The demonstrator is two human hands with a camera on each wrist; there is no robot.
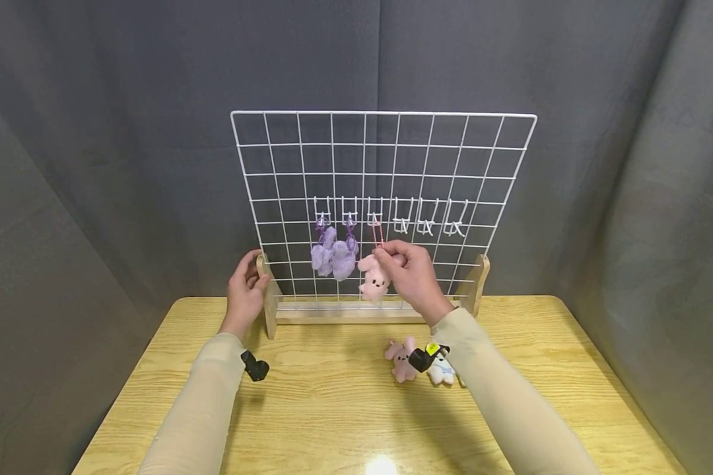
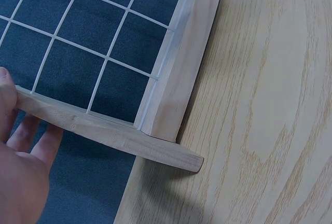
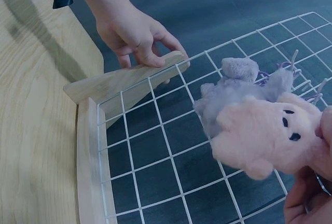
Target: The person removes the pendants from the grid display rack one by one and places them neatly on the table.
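My right hand (image 1: 414,274) pinches a pink plush keychain (image 1: 375,285) by its body, its dark-eyed face towards me. From the plush a pink bead chain (image 1: 377,232) runs up to the third hook (image 1: 375,217) on a white wire grid rack (image 1: 383,113). Fingers and thumb of my left hand (image 1: 243,297) hold the wooden side foot (image 2: 109,130) at the rack's left end. Two purple plush keychains (image 1: 344,260) hang from the first two hooks, beside the pink one. In the right wrist view, the pink plush (image 3: 259,133) overlaps the purple ones.
Three more white hooks (image 1: 426,226) sit on the grid to the right. Under my right forearm, another pink plush (image 1: 401,363) and a white plush (image 1: 441,372) lie on the wooden table (image 1: 315,409). Dark grey curtains (image 1: 154,99) surround the table.
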